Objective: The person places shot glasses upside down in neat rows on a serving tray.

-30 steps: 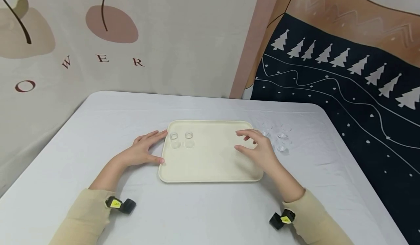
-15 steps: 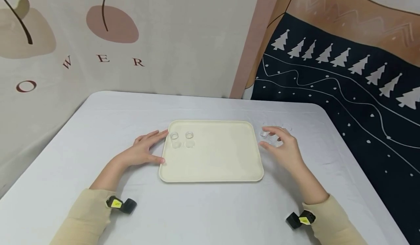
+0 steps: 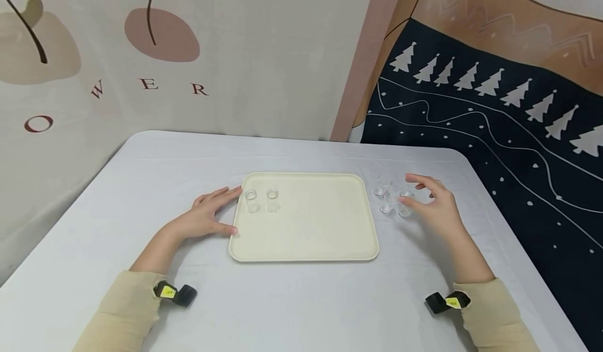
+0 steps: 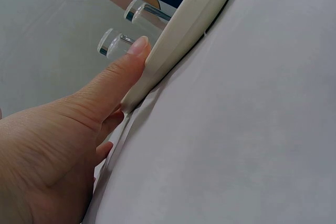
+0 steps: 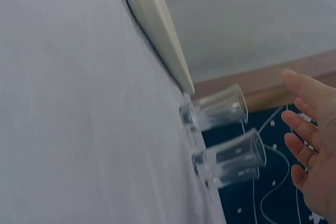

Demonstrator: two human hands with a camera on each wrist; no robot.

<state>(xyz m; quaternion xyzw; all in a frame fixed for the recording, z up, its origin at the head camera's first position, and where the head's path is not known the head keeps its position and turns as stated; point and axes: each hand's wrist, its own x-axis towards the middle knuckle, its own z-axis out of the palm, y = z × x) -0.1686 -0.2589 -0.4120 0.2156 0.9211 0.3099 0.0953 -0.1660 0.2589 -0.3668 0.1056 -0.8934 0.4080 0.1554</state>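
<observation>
My left hand (image 3: 204, 218) rests at the left edge of a cream tray (image 3: 320, 231), its fingers straight and its thumb touching the rim. Two small clear glasses, a left one (image 3: 252, 201) and a right one (image 3: 272, 201), stand on the tray near that hand, thick ends up. Off the tray's right side, my right hand (image 3: 435, 208) hovers over a cluster of clear shot glasses, thumb and fingers apart with nothing between them. In the right wrist view, a nearer glass (image 5: 233, 156) and a farther glass (image 5: 218, 109) stand upright, wide rims up, apart from the hand (image 5: 320, 140).
A white cloth (image 3: 301, 299) covers the table. Other glasses of the cluster (image 3: 379, 190) sit close together beside the tray, partly overlapping in view. Printed fabric (image 3: 494, 132) hangs behind the table's far edge.
My right hand has moved right, from above the tray's right part to over the glass cluster and on to its right side. The left hand and tray have stayed put.
</observation>
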